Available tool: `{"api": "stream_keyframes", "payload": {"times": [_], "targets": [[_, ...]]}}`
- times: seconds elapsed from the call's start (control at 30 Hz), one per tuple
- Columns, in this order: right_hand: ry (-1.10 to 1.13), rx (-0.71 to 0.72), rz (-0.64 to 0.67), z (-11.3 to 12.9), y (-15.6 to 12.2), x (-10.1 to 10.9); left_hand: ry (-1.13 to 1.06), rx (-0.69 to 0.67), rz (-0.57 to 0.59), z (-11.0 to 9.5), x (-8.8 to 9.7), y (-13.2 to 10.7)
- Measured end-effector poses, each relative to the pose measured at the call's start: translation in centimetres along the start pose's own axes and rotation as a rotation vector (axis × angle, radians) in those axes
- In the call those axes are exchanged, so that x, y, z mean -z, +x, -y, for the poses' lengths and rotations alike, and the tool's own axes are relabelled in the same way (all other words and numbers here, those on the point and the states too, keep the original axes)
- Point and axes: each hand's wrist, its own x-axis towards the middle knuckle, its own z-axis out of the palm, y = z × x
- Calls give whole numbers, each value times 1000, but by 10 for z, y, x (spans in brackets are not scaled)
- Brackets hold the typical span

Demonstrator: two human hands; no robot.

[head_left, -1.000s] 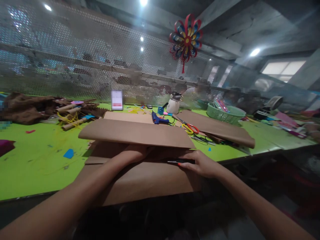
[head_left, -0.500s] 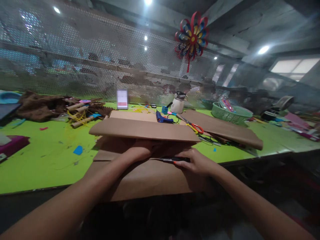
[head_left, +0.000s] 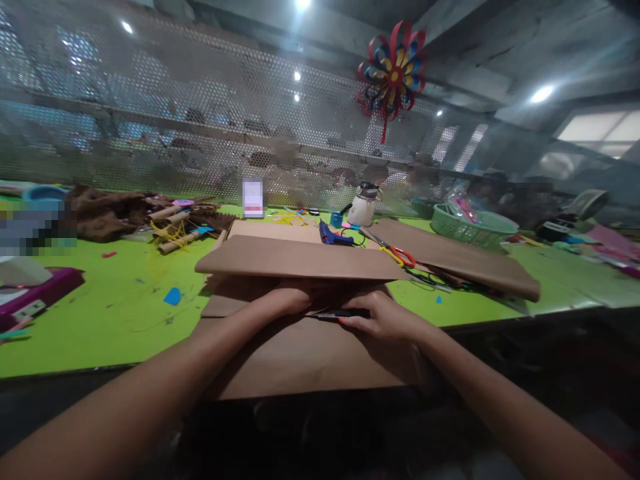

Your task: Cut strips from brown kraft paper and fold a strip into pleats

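Note:
In front of me lies brown kraft paper point(head_left: 310, 360), its near part hanging past the table edge and a folded flap point(head_left: 300, 257) raised above my hands. Between the thumb and fingers of my right hand point(head_left: 383, 317) is a slim knife point(head_left: 330, 314) with a dark handle, its blade pointing left along the slit between paper layers. My left hand point(head_left: 293, 298) reaches in beneath the flap, close to the blade tip. Its fingers are hidden there.
Beyond the flap lie a blue glue gun point(head_left: 335, 235) and orange-handled scissors point(head_left: 400, 256). A second folded brown sheet point(head_left: 460, 260) and a green basket point(head_left: 473, 227) are to the right. Left stand a purple power strip point(head_left: 47, 297) and bundled paper rolls point(head_left: 175, 227).
My right hand has slid a little to the left with the knife along the paper. The left hand stays under the flap. The whole view has shifted slightly.

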Motion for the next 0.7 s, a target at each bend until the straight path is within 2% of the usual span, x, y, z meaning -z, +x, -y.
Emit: {"api": "stream_keyframes", "payload": {"times": [0.1,0.17,0.37,0.53,0.7], "targets": [[-21,-4,-8,-1,-1,0,-5,-18,125,10,9,3],[-37,-20,-2,-1,-2,0,-7,-54,164,21,17,2],[-58,-31,16,3,0,1,-88,-185,136,47,29,-17],[-59,-2,30,8,12,-2,-35,-211,83,48,24,-24],[-21,11,24,12,13,-6,-7,-218,80,45,23,-23]]}}
